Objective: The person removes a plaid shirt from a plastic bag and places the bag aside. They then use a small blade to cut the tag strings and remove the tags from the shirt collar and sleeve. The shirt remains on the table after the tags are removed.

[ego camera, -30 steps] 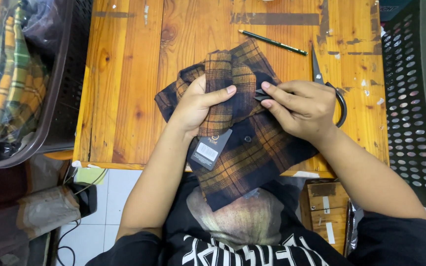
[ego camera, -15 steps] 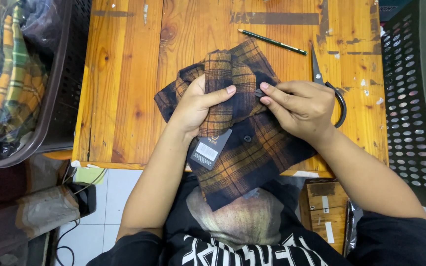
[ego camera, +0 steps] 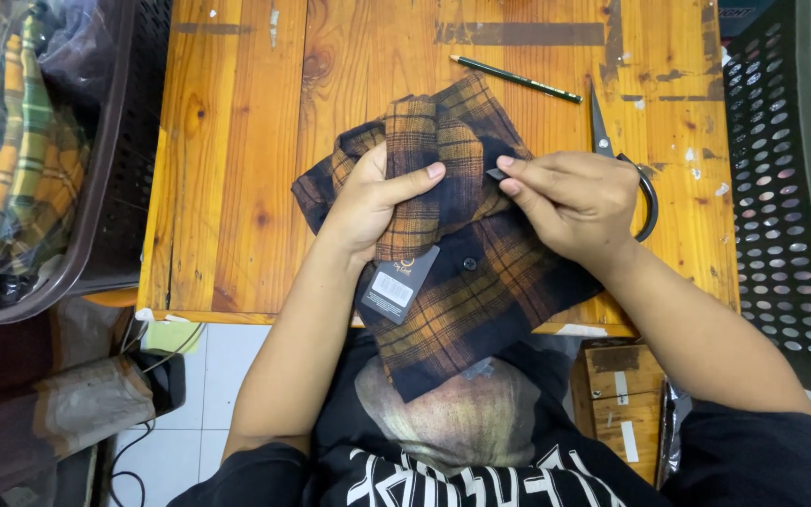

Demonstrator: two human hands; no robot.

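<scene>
A dark plaid shirt [ego camera: 466,253] in brown and orange checks is bunched near the front edge of the wooden surface [ego camera: 237,169], its lower part hanging over that edge toward the person's lap. Its long axis runs roughly from far-left to near-right. The left hand [ego camera: 368,202] is laid on the left part of the bundle, thumb stretched rightward across a folded band; fingers curled loosely, pressing the cloth rather than pinching it. The right hand [ego camera: 570,202] comes in from the right, fingertips [ego camera: 509,178] closed together on a small dark bit at the fabric's edge; what that bit is cannot be told. Both hands touch the shirt, thumb and fingertips close together over its middle. A dark hang tag [ego camera: 398,286] with a white label lies on the cloth just below the left hand. Scissors [ego camera: 612,150] lie partly hidden behind the right hand; a pencil [ego camera: 516,79] lies farther back. Perforated baskets [ego camera: 772,169] stand at both sides.
</scene>
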